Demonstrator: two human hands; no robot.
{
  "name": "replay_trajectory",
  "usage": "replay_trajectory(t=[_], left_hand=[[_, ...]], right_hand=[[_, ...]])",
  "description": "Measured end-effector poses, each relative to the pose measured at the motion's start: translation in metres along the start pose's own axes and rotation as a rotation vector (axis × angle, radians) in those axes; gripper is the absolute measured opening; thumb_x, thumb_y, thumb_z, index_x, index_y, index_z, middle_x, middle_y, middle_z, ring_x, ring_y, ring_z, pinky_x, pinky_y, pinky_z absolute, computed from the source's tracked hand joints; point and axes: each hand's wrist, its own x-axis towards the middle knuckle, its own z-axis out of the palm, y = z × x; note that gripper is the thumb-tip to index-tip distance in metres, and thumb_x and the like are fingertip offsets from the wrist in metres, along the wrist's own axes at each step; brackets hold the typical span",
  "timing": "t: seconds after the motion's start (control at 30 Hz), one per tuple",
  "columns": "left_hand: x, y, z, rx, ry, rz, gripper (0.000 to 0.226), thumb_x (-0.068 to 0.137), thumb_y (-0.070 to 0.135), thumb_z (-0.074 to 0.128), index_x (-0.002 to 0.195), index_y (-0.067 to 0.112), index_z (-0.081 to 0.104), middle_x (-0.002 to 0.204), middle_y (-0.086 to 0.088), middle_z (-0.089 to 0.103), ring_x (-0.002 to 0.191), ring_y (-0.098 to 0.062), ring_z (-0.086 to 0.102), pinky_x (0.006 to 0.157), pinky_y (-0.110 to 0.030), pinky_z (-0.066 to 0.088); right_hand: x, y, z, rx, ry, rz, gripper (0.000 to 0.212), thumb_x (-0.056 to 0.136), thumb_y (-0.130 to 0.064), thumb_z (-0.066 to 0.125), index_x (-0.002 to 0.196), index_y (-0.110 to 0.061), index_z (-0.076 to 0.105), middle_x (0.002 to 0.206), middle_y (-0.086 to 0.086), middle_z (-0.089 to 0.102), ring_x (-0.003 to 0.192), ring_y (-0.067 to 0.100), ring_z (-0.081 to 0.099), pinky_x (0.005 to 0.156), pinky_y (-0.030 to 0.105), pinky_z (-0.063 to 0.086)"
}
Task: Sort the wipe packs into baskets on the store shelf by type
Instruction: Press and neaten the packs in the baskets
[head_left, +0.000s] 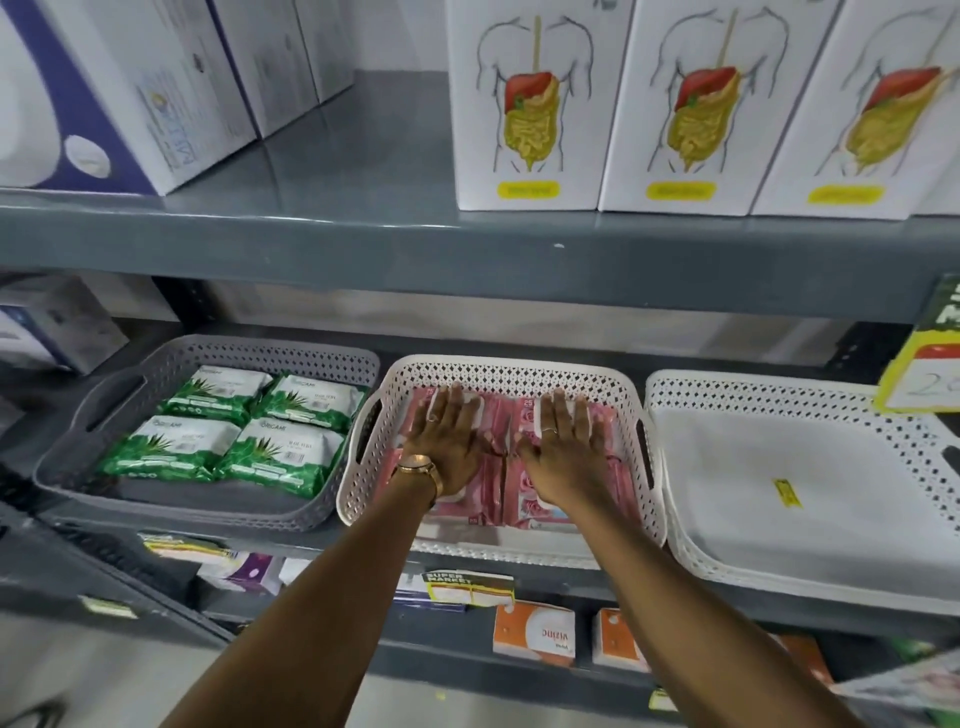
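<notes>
Three baskets stand side by side on the middle shelf. The grey basket (67, 457) on the left holds several green wipe packs (176, 447), lying flat. The white middle basket (511, 371) holds pink rose-print wipe packs (524, 501). My left hand (449, 441) and my right hand (563, 447) both lie flat, palms down, fingers spread, on top of the pink packs. Neither hand grips a pack. The white basket (675, 551) on the right has no packs in it, only a small yellow sticker on its floor.
The grey upper shelf edge (467, 249) juts out just above the baskets. White boxes with anatomy drawings (524, 104) stand on it. A yellow price tag (924, 374) hangs at the right. Orange boxes (535, 634) sit on the shelf below.
</notes>
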Motion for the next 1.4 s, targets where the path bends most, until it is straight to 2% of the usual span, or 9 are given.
replay_trajectory(t=[0.17, 0.37, 0.5, 0.6, 0.7, 0.83, 1.13, 1.27, 1.4], left_hand=[[-0.005, -0.002, -0.006, -0.171, 0.006, 0.008, 0.055, 0.099, 0.04, 0.026, 0.148, 0.019, 0.011, 0.158, -0.008, -0.003, 0.144, -0.021, -0.007, 0.111, -0.035, -0.014], [-0.022, -0.057, -0.065, -0.54, 0.185, 0.041, 0.052, 0.093, 0.03, 0.034, 0.141, 0.01, 0.034, 0.153, -0.017, 0.025, 0.143, -0.029, 0.015, 0.117, -0.043, 0.012], [-0.047, -0.164, -0.103, -0.307, 0.305, 0.149, 0.038, 0.085, 0.016, 0.046, 0.118, 0.005, 0.06, 0.122, -0.024, 0.06, 0.113, -0.039, 0.052, 0.095, -0.04, 0.041], [-0.054, -0.233, -0.108, -0.177, 0.287, 0.029, 0.042, 0.092, 0.013, 0.052, 0.133, 0.007, 0.047, 0.138, -0.024, 0.046, 0.127, -0.04, 0.041, 0.104, -0.042, 0.033], [-0.074, -0.314, -0.091, -0.046, -0.138, -0.201, 0.062, 0.099, 0.039, 0.038, 0.149, 0.015, 0.009, 0.157, -0.019, 0.0, 0.143, -0.038, -0.003, 0.115, -0.049, 0.007], [-0.105, -0.351, -0.064, -0.024, -0.469, -0.168, 0.071, 0.094, 0.061, 0.026, 0.146, 0.033, -0.014, 0.152, -0.014, -0.029, 0.138, -0.037, -0.024, 0.114, -0.054, -0.003], [-0.101, -0.357, -0.055, -0.027, -0.402, -0.138, 0.075, 0.091, 0.065, 0.027, 0.145, 0.035, -0.016, 0.153, -0.015, -0.026, 0.139, -0.038, -0.022, 0.115, -0.053, -0.003], [-0.089, -0.354, -0.066, -0.024, -0.127, -0.058, 0.069, 0.093, 0.061, 0.023, 0.149, 0.026, 0.001, 0.157, -0.014, -0.011, 0.142, -0.035, -0.012, 0.115, -0.051, -0.003], [-0.058, -0.345, -0.073, -0.121, 0.034, 0.028, 0.061, 0.099, 0.046, 0.021, 0.149, 0.018, 0.002, 0.157, -0.013, -0.007, 0.143, -0.029, -0.011, 0.116, -0.047, -0.004]], right_hand=[[-0.001, -0.016, -0.015, 0.02, -0.052, 0.091, 0.067, 0.098, -0.049, 0.016, 0.153, -0.015, -0.003, 0.163, 0.007, -0.009, 0.149, 0.032, -0.013, 0.121, 0.051, -0.007], [-0.001, -0.111, -0.039, 0.294, 0.285, 0.051, 0.058, 0.1, -0.036, 0.032, 0.148, -0.004, 0.026, 0.16, 0.017, 0.016, 0.148, 0.036, 0.011, 0.122, 0.05, 0.008], [-0.007, -0.216, -0.038, 0.4, 0.406, -0.121, 0.044, 0.098, -0.024, 0.042, 0.134, -0.001, 0.049, 0.144, 0.022, 0.046, 0.135, 0.034, 0.038, 0.115, 0.043, 0.029], [-0.009, -0.272, -0.026, 0.339, 0.156, -0.2, 0.045, 0.098, -0.026, 0.041, 0.136, -0.003, 0.046, 0.144, 0.02, 0.044, 0.134, 0.034, 0.038, 0.112, 0.042, 0.034], [-0.016, -0.328, 0.001, 0.176, -0.118, -0.176, 0.046, 0.099, -0.028, 0.043, 0.136, -0.003, 0.043, 0.143, 0.022, 0.041, 0.134, 0.037, 0.037, 0.11, 0.045, 0.036], [-0.027, -0.34, 0.026, 0.026, -0.101, -0.13, 0.043, 0.092, -0.003, 0.052, 0.135, -0.009, 0.05, 0.141, 0.014, 0.045, 0.132, 0.032, 0.04, 0.107, 0.045, 0.04], [-0.023, -0.342, 0.027, 0.142, -0.108, -0.084, 0.048, 0.088, -0.002, 0.063, 0.134, -0.012, 0.054, 0.135, 0.012, 0.055, 0.121, 0.025, 0.055, 0.104, 0.032, 0.045], [-0.013, -0.345, 0.022, 0.274, -0.028, -0.055, 0.039, 0.092, -0.024, 0.059, 0.129, -0.014, 0.057, 0.135, 0.01, 0.056, 0.123, 0.025, 0.053, 0.105, 0.038, 0.044], [0.017, -0.349, 0.028, 0.155, 0.097, -0.018, 0.059, 0.099, -0.043, 0.035, 0.147, -0.009, 0.029, 0.158, 0.013, 0.022, 0.148, 0.033, 0.014, 0.122, 0.048, 0.017]])
